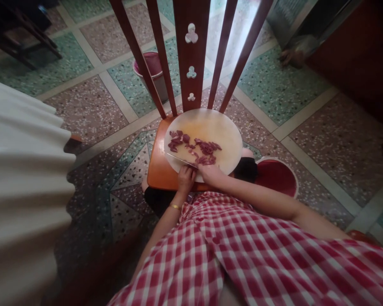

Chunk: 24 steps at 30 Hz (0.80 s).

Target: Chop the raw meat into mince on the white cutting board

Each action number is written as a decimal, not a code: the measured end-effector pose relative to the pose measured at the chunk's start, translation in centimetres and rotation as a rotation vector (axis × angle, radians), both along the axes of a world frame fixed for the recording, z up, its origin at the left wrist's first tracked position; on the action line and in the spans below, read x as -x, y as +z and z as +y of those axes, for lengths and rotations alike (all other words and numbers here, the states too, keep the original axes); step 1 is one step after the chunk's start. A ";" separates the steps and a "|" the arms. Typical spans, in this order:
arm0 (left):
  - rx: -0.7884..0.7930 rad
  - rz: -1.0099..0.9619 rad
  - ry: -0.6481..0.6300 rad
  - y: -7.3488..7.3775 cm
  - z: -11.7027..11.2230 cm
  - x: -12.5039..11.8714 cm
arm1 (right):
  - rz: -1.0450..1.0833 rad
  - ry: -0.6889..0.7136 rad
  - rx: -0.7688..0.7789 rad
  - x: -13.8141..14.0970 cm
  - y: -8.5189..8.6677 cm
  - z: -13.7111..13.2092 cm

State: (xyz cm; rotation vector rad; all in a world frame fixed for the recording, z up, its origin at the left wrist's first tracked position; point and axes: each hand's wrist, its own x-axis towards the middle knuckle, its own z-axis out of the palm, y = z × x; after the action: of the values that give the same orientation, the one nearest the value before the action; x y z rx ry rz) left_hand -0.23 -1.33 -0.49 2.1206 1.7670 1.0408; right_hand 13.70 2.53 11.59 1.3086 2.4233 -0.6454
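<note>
A round pale cutting board (227, 131) lies on the wooden chair seat (157, 168) before me. Dark red meat pieces (208, 147) are strewn over its middle, with another cluster of meat chunks (175, 140) at the left. My right hand (208, 173) is closed around the handle of a knife (180, 160), whose blade points left across the near part of the board. Right beside the blade, my left hand (186, 176) rests at the board's near edge with fingers curled together. Whatever lies under those fingers is hidden.
The chair's slatted back (191, 51) rises beyond the board. Behind it stands a bin with a pinkish-red lining (153, 63). A red basin (276, 177) sits on the floor at the right. White pleated cloth (25, 182) hangs at the left.
</note>
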 end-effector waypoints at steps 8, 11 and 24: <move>0.000 0.047 -0.006 0.7 0.2 -0.1 | -0.038 -0.028 0.028 -3.6 -0.8 -1.0; 0.043 0.034 -0.037 1.7 0.1 0.1 | -0.122 -0.058 0.076 -6.5 -0.4 -0.7; 0.227 0.173 -0.058 3.6 1.1 1.2 | -0.109 -0.056 0.050 -9.6 0.6 0.7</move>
State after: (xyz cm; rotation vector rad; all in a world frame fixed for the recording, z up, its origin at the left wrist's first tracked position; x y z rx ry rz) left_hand -1.39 -0.19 3.13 2.1588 1.7883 0.6253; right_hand 23.32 3.27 12.16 1.3595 2.2767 -0.6277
